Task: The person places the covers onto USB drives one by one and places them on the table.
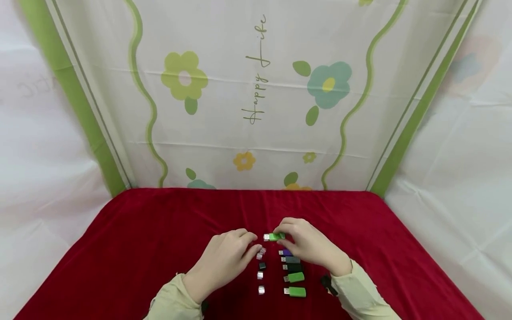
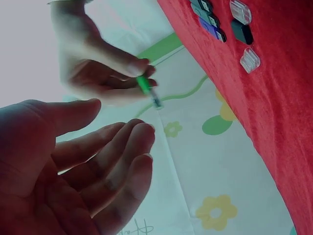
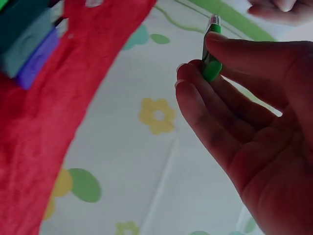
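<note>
My right hand (image 1: 310, 242) pinches a green USB flash drive (image 1: 276, 237) between thumb and fingers above the red cloth. Its shiny plug end points left, toward my left hand; in the right wrist view that end (image 3: 214, 20) looks covered by something clear. My left hand (image 1: 228, 253) holds nothing, its fingers loosely bent and thumb apart from them in the left wrist view. Just beside its thumb tip lie small clear caps (image 1: 260, 256), with a black cap (image 1: 262, 266) below them in the same column.
Right of the caps, a column of flash drives lies on the red cloth (image 1: 160, 249): purple (image 1: 285, 252), grey (image 1: 292, 260), black (image 1: 294, 268) and two green ones (image 1: 297, 292). Two more clear caps (image 1: 262, 290) lie nearer me. A printed white curtain (image 1: 224, 120) stands behind.
</note>
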Demonstrator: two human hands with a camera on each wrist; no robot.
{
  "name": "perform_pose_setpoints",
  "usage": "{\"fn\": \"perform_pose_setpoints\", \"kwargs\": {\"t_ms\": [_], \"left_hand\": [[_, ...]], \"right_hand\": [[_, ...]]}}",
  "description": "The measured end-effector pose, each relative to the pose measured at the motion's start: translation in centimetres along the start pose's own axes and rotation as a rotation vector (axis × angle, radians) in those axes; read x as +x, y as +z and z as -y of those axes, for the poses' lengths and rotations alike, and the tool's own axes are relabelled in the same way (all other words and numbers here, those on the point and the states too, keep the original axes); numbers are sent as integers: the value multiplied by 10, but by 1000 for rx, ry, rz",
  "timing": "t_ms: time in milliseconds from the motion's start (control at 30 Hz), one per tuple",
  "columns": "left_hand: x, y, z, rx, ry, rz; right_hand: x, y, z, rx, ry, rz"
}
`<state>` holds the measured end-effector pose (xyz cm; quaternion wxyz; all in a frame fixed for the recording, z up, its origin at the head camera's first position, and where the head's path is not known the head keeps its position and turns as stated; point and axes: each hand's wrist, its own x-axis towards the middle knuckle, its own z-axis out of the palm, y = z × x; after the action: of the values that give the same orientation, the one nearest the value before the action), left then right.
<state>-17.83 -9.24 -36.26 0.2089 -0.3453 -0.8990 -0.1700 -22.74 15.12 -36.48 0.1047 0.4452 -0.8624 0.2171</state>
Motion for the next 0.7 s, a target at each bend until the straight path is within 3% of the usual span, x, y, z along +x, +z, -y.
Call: {"fn": "perform_pose_setpoints", "kwargs": {"t_ms": [400,700], "left_hand": [[1,-1,-3,6,-33,39],[0,-3,-6,34,-40,74]], "right_hand": [[5,27,-44,-128,89,104],[4,40,-56,-146,147,173]]}}
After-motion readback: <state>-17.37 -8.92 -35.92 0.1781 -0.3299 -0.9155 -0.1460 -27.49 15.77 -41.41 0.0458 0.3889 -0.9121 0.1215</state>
